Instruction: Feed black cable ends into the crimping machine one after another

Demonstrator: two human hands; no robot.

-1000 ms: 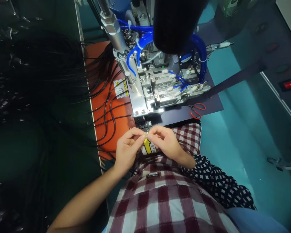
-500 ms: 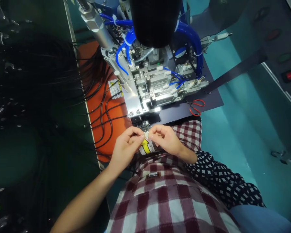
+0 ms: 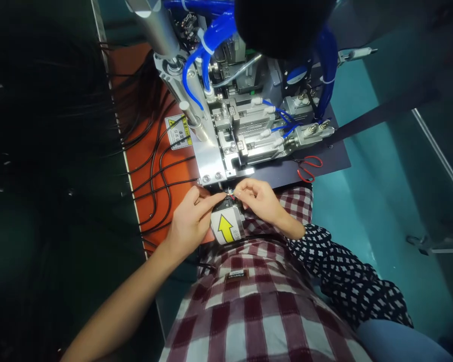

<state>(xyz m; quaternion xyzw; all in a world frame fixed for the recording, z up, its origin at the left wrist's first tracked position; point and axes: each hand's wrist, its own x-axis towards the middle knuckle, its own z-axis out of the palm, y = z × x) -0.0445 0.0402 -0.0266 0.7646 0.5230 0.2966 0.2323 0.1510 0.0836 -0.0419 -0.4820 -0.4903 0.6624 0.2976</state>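
Observation:
My left hand (image 3: 192,213) reaches in from the left, its thumb and forefinger drawn together at the machine's front edge. My right hand (image 3: 261,202) is closed in a pinch just opposite. Between the two sets of fingertips show tiny thin wires (image 3: 231,193), whitish and red, too small to make out fully. My right fingertips hold them; what my left fingers grip is hidden. Directly beneath is a white label with a yellow arrow (image 3: 225,229) on the front part of the machine. Just beyond my fingers stands the metal fixture plate (image 3: 212,163).
Silver pneumatic cylinders (image 3: 264,143) and blue tubing (image 3: 219,35) rise ahead. Red-handled snips (image 3: 310,168) lie on the dark base plate (image 3: 281,173). Black cables (image 3: 156,176) cross the orange surface (image 3: 136,130) at left. A dark round part overhangs the top.
Both hands have moved slightly forward, toward the machine, uncovering the yellow arrow label. The small wires now show between the fingertips. The view has shifted a little closer.

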